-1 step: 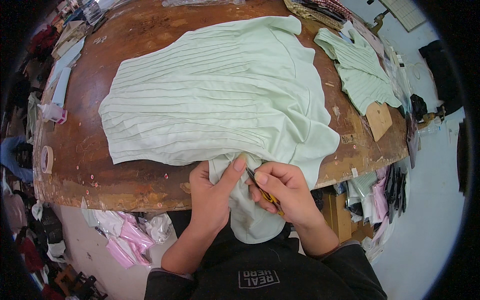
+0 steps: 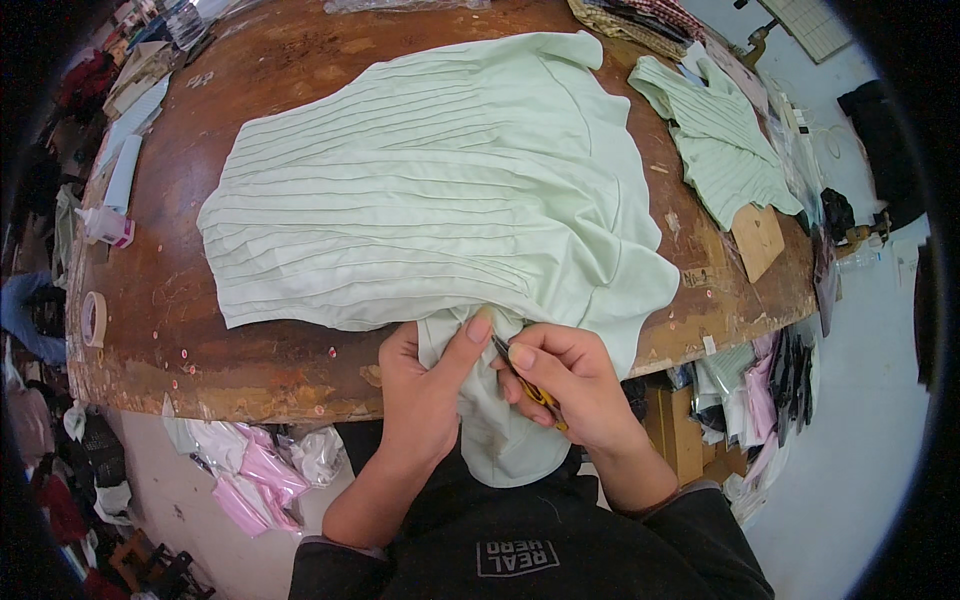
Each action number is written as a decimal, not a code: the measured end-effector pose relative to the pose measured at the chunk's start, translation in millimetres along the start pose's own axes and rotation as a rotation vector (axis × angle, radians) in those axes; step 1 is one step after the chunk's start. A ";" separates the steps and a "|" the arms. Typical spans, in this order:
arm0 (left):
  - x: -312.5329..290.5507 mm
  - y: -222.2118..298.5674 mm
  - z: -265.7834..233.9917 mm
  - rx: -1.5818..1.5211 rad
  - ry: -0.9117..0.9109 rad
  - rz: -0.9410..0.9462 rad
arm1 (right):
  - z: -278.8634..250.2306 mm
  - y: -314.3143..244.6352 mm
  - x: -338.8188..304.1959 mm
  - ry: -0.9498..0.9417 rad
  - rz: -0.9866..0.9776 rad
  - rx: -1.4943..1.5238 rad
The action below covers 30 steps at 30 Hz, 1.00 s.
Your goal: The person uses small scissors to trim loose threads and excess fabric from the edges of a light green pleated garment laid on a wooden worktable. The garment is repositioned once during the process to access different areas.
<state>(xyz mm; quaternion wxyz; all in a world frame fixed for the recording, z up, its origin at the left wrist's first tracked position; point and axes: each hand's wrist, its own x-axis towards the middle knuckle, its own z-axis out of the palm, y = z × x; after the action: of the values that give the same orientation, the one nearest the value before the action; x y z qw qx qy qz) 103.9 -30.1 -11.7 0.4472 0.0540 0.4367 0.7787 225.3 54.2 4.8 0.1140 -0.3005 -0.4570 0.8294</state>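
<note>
A pale green pleated garment (image 2: 380, 210) lies spread over the wooden table, its near edge hanging over the front side towards my lap. My left hand (image 2: 425, 385) pinches a fold of this cloth between thumb and fingers at the table's front edge. In my right hand (image 2: 575, 375) is a pair of thread snips (image 2: 543, 398) with yellow and black handles. Their dark tips point up and left at the gathered cloth beside my left thumb. Whether the blades touch a thread is too small to tell.
On the brown table (image 2: 270, 375), a second pale green pleated piece (image 2: 715, 130) lies at the right by a wooden board (image 2: 757, 240). A tape roll (image 2: 94, 318) and a small white bottle (image 2: 105, 226) stand at the left edge. Folded checked cloth (image 2: 640, 25) sits far right.
</note>
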 end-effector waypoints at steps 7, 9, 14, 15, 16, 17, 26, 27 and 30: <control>-0.1 -1.8 0.8 -0.061 0.043 -0.040 | 3.5 2.6 -4.4 0.050 -0.071 -0.147; 3.1 -1.1 2.3 -0.081 0.046 -0.057 | 9.2 2.7 -6.5 0.072 -0.216 -0.322; 8.9 -2.6 3.3 -0.029 0.044 -0.060 | -3.1 8.5 -2.4 -0.007 -0.505 -0.803; 9.1 -3.0 3.1 -0.022 0.042 -0.058 | -4.2 8.7 -2.6 -0.014 -0.550 -0.838; 9.2 -3.0 2.3 -0.016 0.039 -0.057 | -4.8 8.8 -3.7 0.005 -0.571 -0.846; 8.9 -2.7 1.6 -0.009 0.036 -0.053 | -4.3 8.9 -5.5 0.024 -0.593 -0.854; 7.1 -5.8 -2.0 -0.045 0.048 -0.064 | -7.9 -1.6 -3.0 0.366 -0.837 -1.116; 6.2 -5.3 -1.5 -0.053 0.047 -0.068 | -8.7 0.7 0.0 0.397 -0.863 -1.146; 4.1 -5.0 -1.0 -0.079 0.042 -0.079 | -8.8 4.8 4.9 0.384 -1.000 -1.232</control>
<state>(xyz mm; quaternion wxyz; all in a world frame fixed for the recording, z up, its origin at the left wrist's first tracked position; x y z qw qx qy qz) 104.2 -26.6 -17.2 0.4702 0.0024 0.4166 0.7781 227.2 59.9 -4.6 0.3615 -0.2067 -0.8835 0.2145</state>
